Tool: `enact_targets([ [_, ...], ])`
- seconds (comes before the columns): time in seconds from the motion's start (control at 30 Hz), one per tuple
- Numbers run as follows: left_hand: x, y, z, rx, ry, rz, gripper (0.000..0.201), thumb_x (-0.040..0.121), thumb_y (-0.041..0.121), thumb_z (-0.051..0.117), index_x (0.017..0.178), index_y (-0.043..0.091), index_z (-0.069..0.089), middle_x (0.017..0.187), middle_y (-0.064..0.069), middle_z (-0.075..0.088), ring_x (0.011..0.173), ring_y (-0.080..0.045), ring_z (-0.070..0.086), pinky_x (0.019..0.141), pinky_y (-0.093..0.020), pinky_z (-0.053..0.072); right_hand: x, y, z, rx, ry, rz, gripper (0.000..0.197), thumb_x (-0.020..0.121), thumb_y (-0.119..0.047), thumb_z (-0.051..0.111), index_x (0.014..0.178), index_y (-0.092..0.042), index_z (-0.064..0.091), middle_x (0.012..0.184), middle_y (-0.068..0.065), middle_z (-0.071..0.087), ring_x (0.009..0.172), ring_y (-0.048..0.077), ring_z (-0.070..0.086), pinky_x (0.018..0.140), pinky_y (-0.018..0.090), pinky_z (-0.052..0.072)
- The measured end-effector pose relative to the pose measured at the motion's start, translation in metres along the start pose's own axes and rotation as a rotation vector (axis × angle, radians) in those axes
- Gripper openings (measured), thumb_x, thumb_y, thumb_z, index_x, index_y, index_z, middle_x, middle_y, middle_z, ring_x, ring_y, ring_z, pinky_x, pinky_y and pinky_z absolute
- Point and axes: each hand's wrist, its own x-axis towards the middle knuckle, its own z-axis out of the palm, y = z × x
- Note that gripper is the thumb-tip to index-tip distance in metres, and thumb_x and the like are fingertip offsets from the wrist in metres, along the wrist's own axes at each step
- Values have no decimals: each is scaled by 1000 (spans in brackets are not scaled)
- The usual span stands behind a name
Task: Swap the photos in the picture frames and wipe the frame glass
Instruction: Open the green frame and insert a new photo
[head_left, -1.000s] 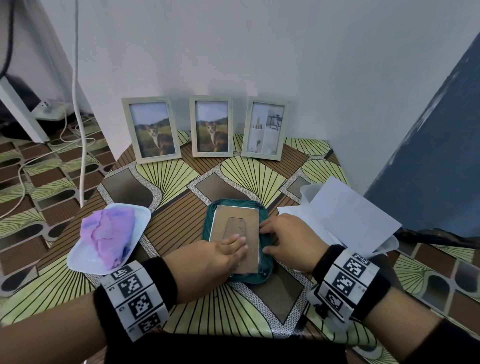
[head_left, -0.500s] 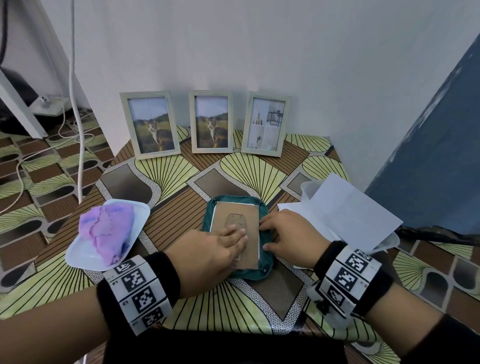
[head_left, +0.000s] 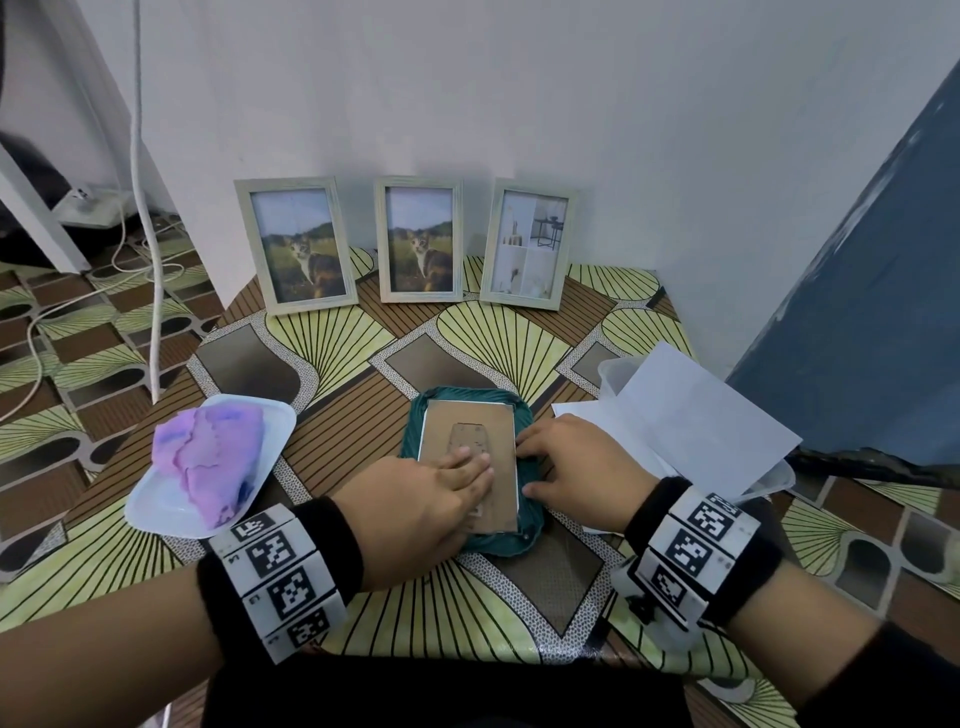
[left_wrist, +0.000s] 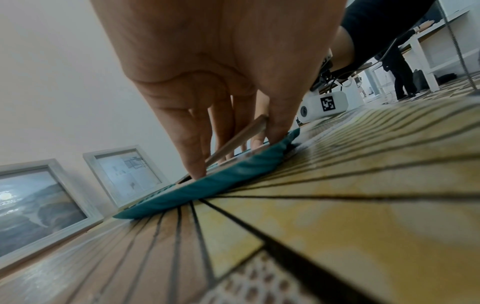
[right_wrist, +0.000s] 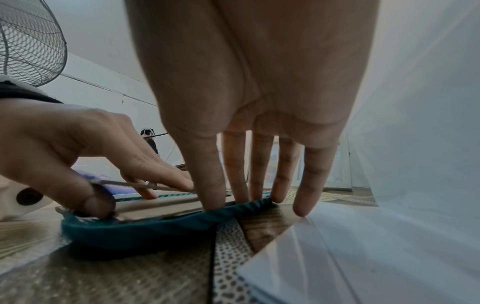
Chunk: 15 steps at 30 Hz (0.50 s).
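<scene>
A picture frame lies face down on a teal cloth (head_left: 415, 441) at the middle of the table, its brown backing board (head_left: 470, 441) facing up. My left hand (head_left: 415, 499) lies over the board's near left part. In the wrist views it pinches a thin lifted board edge (left_wrist: 241, 137) between its fingers above and thumb below. My right hand (head_left: 571, 462) stands with straight fingers, fingertips (right_wrist: 215, 201) pressing on the frame's right edge and the cloth (right_wrist: 145, 228). Three framed photos stand against the wall: two cat pictures (head_left: 296, 244) (head_left: 420, 241) and an interior picture (head_left: 527, 244).
A white tray (head_left: 280, 421) holding a purple cloth (head_left: 208, 457) sits at the left. White paper sheets (head_left: 701, 426) lie in a clear container (head_left: 613, 369) just right of my right hand. Cables (head_left: 145, 208) hang off the table's left. A blue panel (head_left: 857, 312) stands at the right.
Both hands stay on the face-down frame in almost the same places. Only the head view has shifted slightly.
</scene>
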Motion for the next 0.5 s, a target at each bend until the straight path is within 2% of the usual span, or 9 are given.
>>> enact_targets([
  [0.2, 3, -2, -5, 55, -83, 42, 61, 102, 43, 24, 154, 14, 12, 162, -2, 15, 148, -18, 19, 106, -40, 44, 0, -2, 0, -26, -15, -10, 32, 86, -34, 69, 115, -22, 72, 132, -9, 59, 117, 17, 51, 97, 32, 45],
  [0.33, 9, -15, -19, -45, -218, 12, 71, 95, 58, 40, 154, 24, 18, 161, 8, 17, 146, -8, 23, 112, -37, 36, -2, -4, -4, -1, -15, 6, 30, 85, -31, 70, 113, -21, 73, 123, -6, 65, 112, 17, 56, 94, 35, 48],
  [0.4, 11, -24, -25, -181, -260, -53, 74, 89, 62, 50, 151, 30, 27, 157, 12, 30, 139, -8, 37, 111, -34, 37, -3, -5, -7, 57, 2, 21, 25, 84, -26, 68, 108, -22, 74, 112, -5, 70, 104, 16, 60, 88, 33, 51],
  [0.5, 10, -40, -27, -435, -168, -165, 64, 86, 58, 60, 143, 34, 44, 137, 15, 54, 116, -5, 55, 100, -30, 47, -2, -8, -9, 118, 102, 83, 21, 84, -22, 63, 101, -22, 76, 98, -6, 73, 90, 14, 63, 81, 28, 51],
])
